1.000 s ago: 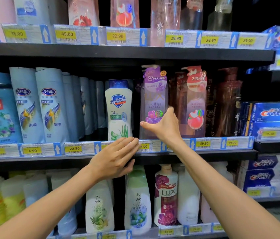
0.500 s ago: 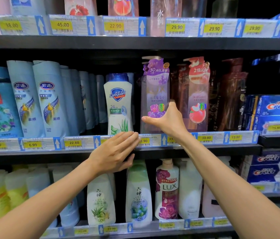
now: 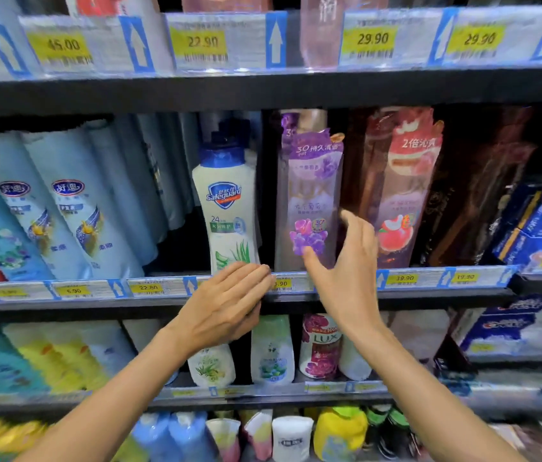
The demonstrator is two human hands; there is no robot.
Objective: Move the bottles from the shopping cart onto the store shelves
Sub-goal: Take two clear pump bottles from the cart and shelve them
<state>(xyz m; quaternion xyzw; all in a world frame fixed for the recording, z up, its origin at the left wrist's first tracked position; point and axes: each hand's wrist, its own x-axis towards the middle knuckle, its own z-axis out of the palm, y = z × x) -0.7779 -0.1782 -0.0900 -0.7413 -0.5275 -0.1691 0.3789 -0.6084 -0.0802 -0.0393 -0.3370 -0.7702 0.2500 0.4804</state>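
Two hands raised | left hand [image 3: 226,305] flat, fingers straight, on shelf edge [image 3: 413,296] | right hand [image 3: 346,271] spread, empty, before purple bottle [image 3: 309,195]

Purple-flowered clear bottle [image 3: 309,201] — white, blue-capped bottle [image 3: 228,201] beside.

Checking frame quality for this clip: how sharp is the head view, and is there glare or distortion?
Head view: motion blur smears the right hand and the frame edges; the Safeguard bottle label stays readable; glare washes the upper price tags; wide-angle bowing curves the shelf edge.
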